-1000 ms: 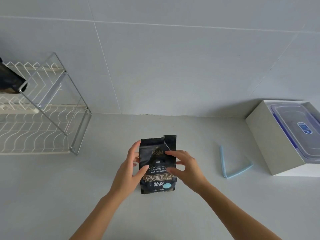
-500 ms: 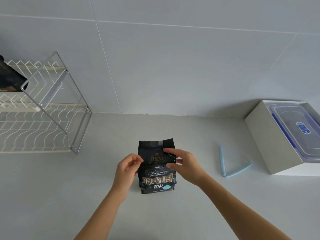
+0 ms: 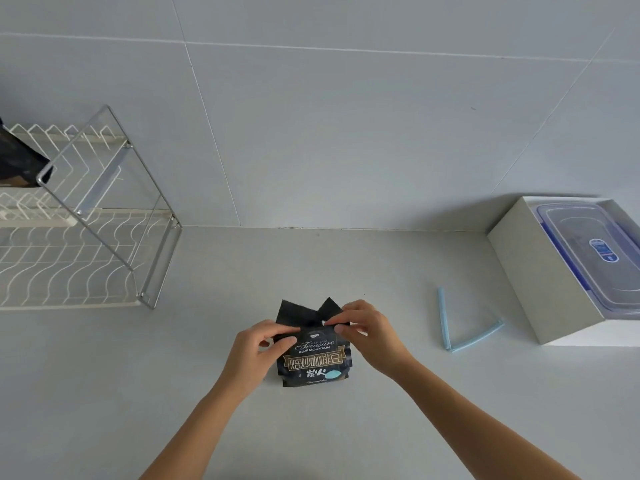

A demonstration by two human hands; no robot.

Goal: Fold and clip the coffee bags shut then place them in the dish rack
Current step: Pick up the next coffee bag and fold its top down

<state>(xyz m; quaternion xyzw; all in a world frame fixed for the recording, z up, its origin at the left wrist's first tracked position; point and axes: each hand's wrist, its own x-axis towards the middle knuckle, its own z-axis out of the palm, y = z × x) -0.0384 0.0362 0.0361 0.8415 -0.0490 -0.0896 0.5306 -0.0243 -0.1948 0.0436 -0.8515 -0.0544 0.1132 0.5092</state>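
Black coffee bag (image 3: 313, 356) is on the grey counter (image 3: 104, 393), front-centre, label facing the camera. Its top is bent over along a crease, w/ two flap corners poking up behind. Left hand (image 3: 258, 348) pinches the crease at the bag's left edge, thumb vs. fingers. Right hand (image 3: 369, 332) pinches it at the right edge.

Bare counter lies btwn the bag and the two-tier wire dish rack (image 3: 86, 237) at left, which the frame edge cuts off. More open counter is to the right, up to the blue sealing clip (image 3: 460, 332), which lies spread in a V, apart from the right hand. Beyond the clip, a white box (image 3: 540, 271) by the tiled wall (image 3: 346, 133) holds a lidded plastic container (image 3: 595, 251).

Count: 2 bags, incl. the second coffee bag (image 3: 20, 164) on the rack's upper tier, half out of frame. Also 1 clip, 1 rack, 1 box, 1 container.
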